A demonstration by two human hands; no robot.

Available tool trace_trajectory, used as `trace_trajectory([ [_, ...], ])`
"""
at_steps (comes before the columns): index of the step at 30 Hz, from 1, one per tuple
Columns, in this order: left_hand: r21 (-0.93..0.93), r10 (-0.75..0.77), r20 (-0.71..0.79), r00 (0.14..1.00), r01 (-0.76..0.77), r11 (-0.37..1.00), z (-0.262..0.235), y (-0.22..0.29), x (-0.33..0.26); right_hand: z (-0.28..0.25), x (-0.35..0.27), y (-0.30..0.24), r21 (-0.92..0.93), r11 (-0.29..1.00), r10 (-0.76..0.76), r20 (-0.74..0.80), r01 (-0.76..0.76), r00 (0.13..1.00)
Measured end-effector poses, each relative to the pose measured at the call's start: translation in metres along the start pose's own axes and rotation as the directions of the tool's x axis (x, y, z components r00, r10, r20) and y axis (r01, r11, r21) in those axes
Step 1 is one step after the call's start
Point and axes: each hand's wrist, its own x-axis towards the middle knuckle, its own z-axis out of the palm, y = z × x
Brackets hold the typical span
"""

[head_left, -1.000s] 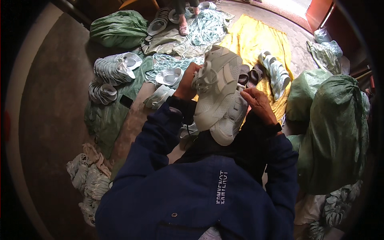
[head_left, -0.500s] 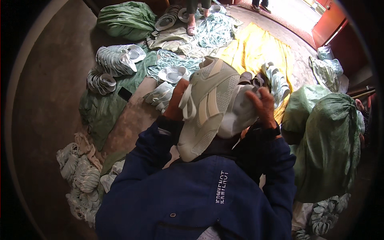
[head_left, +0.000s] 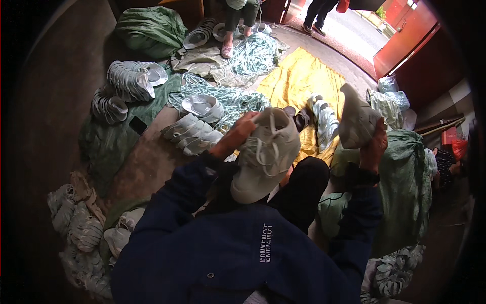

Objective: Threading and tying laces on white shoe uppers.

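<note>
While left hand (head_left: 237,136) grips laced shoe (head_left: 264,154) at heel, right hand (head_left: 373,144) clasps 2nd shoe (head_left: 357,121); both look light, soft, bendy — best held by heel/sole.

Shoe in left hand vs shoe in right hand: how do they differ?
The left-hand shoe is held over the lap, laced top facing the camera; the right-hand shoe is raised out to the side, its laces not visible. The left hand grips one end; the right hand grips from below. Both are pale grey-green sneakers.

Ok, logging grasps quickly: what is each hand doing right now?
Left hand: closed on a pale laced shoe.
Right hand: closed on a second pale shoe.
</note>
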Motion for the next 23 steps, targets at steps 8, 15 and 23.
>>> trace_trajectory([
  [8, 0.844, 0.250, 0.271, 0.930, -0.354, 0.402, 0.002, -0.058, 0.035, 0.045, -0.036, 0.032, 0.179, 0.904, 0.293, 0.402, -0.388, 0.868],
  [15, 0.876, 0.220, 0.102, 0.970, -0.193, 0.443, -0.004, -0.089, 0.037, 0.082, -0.055, 0.081, 0.044, 0.968, 0.197, 0.477, -0.246, 0.857],
  [23, 0.360, -0.047, 0.206, 0.977, -0.031, 0.932, -0.030, -0.072, 0.023, 0.083, -0.086, 0.090, -0.133, 0.923, 0.369, 0.570, -0.360, 0.734],
])
